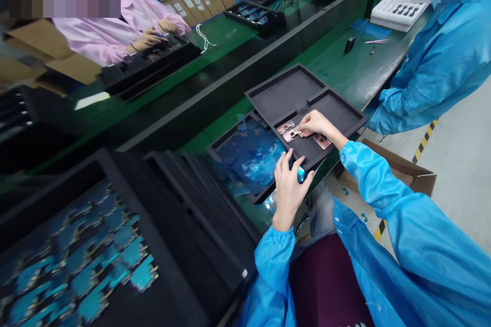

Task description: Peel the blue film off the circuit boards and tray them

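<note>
My right hand (pixel 313 122) pinches a small, irregular, copper-coloured circuit board (pixel 291 134) by its edge, thumb against fingers; this grip presumably spares the flat face. The board is at the near compartment of a shallow black divided tray (pixel 295 84), beside other copper-coloured boards (pixel 322 141) lying within its walls. The walls likely serve to stop loose parts sliding off.

My left hand (pixel 289 179) is released: fingers spread and curved, palm down, in front of the same tray. Whether it touches the glossy blue scrap (pixel 302 173) at its thumb, I cannot tell. The pose suggests readiness to steady or assist.

The divided tray sits against, and seemingly partly over, a black rimmed tray (pixel 264 195) heaped with thin translucent blue film pieces (pixel 251 158); this placement probably keeps both within short reach. To my left, a large black tray (pixel 153 245) carries many blue-faced circuit boards (pixel 130 255), apparently kept apart from the copper-coloured ones
</note>
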### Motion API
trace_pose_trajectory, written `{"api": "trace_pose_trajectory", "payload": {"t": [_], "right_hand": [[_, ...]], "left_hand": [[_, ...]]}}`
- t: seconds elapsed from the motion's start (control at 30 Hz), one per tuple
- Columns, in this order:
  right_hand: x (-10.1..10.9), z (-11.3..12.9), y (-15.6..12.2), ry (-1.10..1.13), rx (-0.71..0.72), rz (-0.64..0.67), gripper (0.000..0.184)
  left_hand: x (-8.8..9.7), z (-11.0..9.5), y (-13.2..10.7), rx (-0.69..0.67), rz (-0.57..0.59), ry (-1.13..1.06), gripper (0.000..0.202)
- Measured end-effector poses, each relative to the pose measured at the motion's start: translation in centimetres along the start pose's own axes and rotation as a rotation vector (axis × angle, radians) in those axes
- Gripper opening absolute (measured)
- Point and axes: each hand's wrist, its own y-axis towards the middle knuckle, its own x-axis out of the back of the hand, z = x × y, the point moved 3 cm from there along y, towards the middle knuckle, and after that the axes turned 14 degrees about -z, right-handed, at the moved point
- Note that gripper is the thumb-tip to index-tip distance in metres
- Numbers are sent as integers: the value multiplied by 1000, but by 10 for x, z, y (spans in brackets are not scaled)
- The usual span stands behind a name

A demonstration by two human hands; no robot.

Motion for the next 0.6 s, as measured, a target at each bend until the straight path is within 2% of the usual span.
{"api": "trace_pose_trajectory", "payload": {"t": [0.1, 0.27, 0.37, 0.43, 0.5, 0.6], "right_hand": [[-3, 8, -5, -174, 102, -80, 17], [-10, 28, -12, -627, 342, -236, 5], [-10, 29, -14, -747, 404, -277, 13], [1, 24, -16, -731, 469, -272, 16], [23, 15, -17, -682, 551, -227, 19], [62, -1, -16, -663, 627, -59, 27]], "left_hand": [[-2, 1, 0, -4, 0, 3, 39], [-5, 2, 0, 1, 0, 17, 39], [-4, 1, -1, 10, 4, 24, 38], [-2, 0, -1, 10, -2, 23, 38], [0, -4, 3, 9, -24, 15, 35], [-5, -15, 21, 38, -56, 8, 25]]}}
